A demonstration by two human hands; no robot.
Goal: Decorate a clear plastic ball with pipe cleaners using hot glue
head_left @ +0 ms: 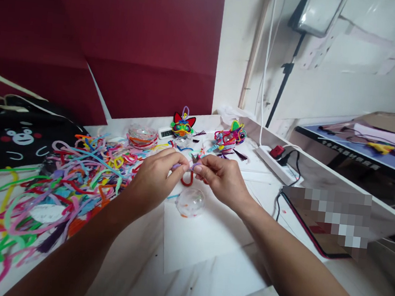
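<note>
My left hand (157, 174) and my right hand (223, 179) meet over the table, fingertips close together. Both pinch a short purple pipe cleaner (191, 166), stretched between the thumbs and forefingers. Just behind them show metal blades (195, 158) and a red looped handle (187, 179), apparently of scissors or small pliers partly hidden by my fingers. A clear plastic ball (191, 203) sits nearer to me, below my hands, on a white sheet of paper (204, 247). Colourful bits show through its wall.
Left lies a large pile of coloured pipe cleaners (59, 190). Behind stand two decorated pipe-cleaner figures, one red-eared (183, 124) and one pink (227, 139), and a clear container (142, 137). A power strip (276, 165) and tablet (311, 221) lie right; a black bag (15, 133) sits far left.
</note>
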